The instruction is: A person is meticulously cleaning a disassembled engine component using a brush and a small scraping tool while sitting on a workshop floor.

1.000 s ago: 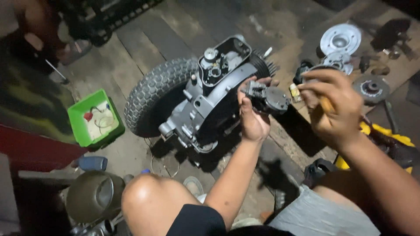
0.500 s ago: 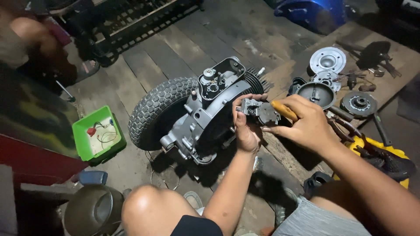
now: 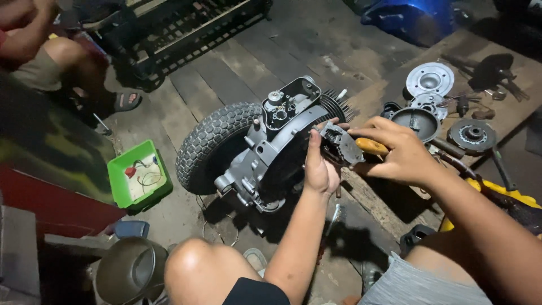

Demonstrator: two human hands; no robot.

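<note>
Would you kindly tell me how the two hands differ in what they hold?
The left hand steadies a small grey metal part, thumb upright along it. The right hand grips a yellow-handled tool, knuckles up. Both meet at that part beside the engine casing.

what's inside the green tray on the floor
The green tray holds a small red piece and some thin looped wires on a pale bottom. Its near wall hides the front edge of the bottom.

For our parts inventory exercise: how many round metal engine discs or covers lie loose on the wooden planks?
3: a pale flanged cover farthest back, a dark bowl-shaped cover beside the right hand, a toothed disc further right. Others may sit hidden.
</note>
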